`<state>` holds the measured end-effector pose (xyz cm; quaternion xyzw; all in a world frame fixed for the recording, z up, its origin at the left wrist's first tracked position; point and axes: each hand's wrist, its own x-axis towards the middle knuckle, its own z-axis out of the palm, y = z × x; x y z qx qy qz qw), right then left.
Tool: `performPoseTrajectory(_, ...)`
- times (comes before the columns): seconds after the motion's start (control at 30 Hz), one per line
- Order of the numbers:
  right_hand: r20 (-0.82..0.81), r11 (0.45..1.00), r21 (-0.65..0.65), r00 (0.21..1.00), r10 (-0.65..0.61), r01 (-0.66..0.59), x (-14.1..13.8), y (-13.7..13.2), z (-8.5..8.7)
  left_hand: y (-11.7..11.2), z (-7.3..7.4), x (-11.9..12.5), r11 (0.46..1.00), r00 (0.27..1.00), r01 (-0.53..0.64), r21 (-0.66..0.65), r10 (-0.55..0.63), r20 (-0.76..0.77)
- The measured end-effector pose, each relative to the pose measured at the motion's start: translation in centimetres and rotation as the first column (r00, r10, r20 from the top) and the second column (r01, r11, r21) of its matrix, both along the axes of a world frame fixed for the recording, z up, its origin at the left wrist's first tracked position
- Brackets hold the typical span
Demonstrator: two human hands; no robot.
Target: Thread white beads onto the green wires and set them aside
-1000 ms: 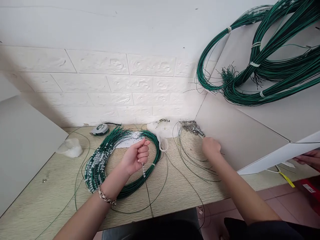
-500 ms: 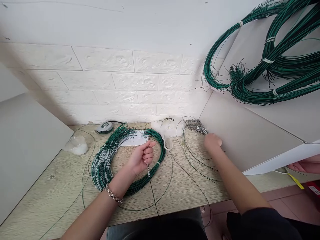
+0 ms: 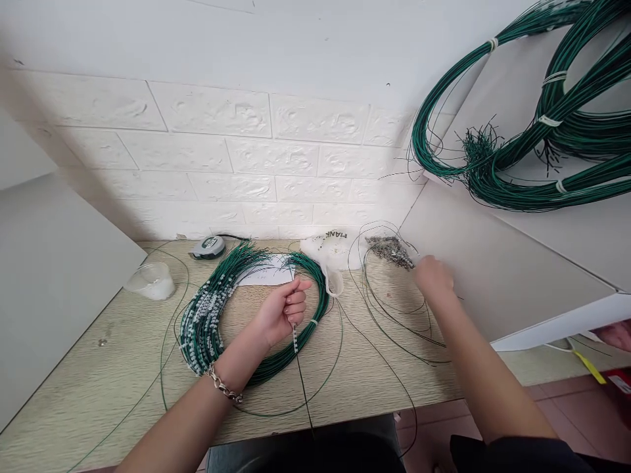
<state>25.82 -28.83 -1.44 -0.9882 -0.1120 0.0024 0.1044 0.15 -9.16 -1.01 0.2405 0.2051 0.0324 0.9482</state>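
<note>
My left hand (image 3: 282, 309) pinches a thin green wire (image 3: 302, 374) that carries a short row of white beads just below the fingers. It hovers inside a large coil of green wires (image 3: 207, 322) lying on the wooden table (image 3: 98, 387); part of the coil is strung with white beads. My right hand (image 3: 434, 276) reaches to the far right of the table, fingers curled down beside a small pile of grey metal pieces (image 3: 392, 249). Whether it holds anything is hidden. Loose loops of green wire (image 3: 394, 315) lie under that hand.
A clear plastic cup (image 3: 150, 281) and a tape measure (image 3: 210, 246) sit at the back left. A white plastic bag (image 3: 328, 253) lies against the brick wall. Big green wire bundles (image 3: 517, 164) rest on a white shelf at right. Another person's hand (image 3: 614, 334) shows at the right edge.
My right hand has shifted slightly right, away from the grey pile. The view has drifted left and up a little. The left hand keeps its pinch on the wire.
</note>
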Motion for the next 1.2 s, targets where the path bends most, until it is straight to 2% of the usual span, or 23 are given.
performPoseTrajectory(0.13,-0.060,0.992,0.119,0.998,-0.033,0.040,0.3,-0.3,0.2,-0.1,0.0,-0.1,1.000,1.000,0.001,0.003,-0.001,0.001)
performPoseTrajectory(0.33,-0.182,0.937,0.341,0.983,-0.017,0.079,0.7,-0.3,-1.2,-0.2,0.0,-0.1,1.000,1.000,0.002,0.004,-0.002,-0.007)
performPoseTrajectory(0.5,-0.132,0.930,0.356,0.990,-0.044,0.089,0.7,-0.3,-0.6,-0.1,0.1,0.0,1.000,0.999,-0.004,0.013,0.005,-0.034)
performPoseTrajectory(0.63,-0.031,0.964,0.265,0.999,-0.029,0.036,0.2,0.2,1.3,-0.1,0.1,0.0,1.000,0.999,-0.007,0.026,0.008,-0.038)
performPoseTrajectory(0.73,0.104,0.986,0.158,0.994,0.044,-0.060,-0.8,0.9,3.1,-0.1,-0.1,0.0,0.999,0.999,-0.006,0.041,0.007,-0.035)
performPoseTrajectory(0.87,0.341,0.987,0.039,0.931,0.134,-0.156,-2.7,1.6,5.9,-0.1,-0.5,0.0,0.999,1.000,0.003,0.047,-0.002,-0.025)
performPoseTrajectory(1.0,0.484,0.982,0.023,0.862,0.151,-0.185,-4.3,1.7,8.7,0.0,-0.8,0.1,0.998,1.000,0.006,0.058,-0.005,-0.019)
performPoseTrajectory(1.2,0.533,0.990,0.071,0.844,0.065,-0.121,-5.2,1.2,11.8,0.0,-1.0,0.1,0.997,1.000,0.006,0.081,-0.005,-0.009)
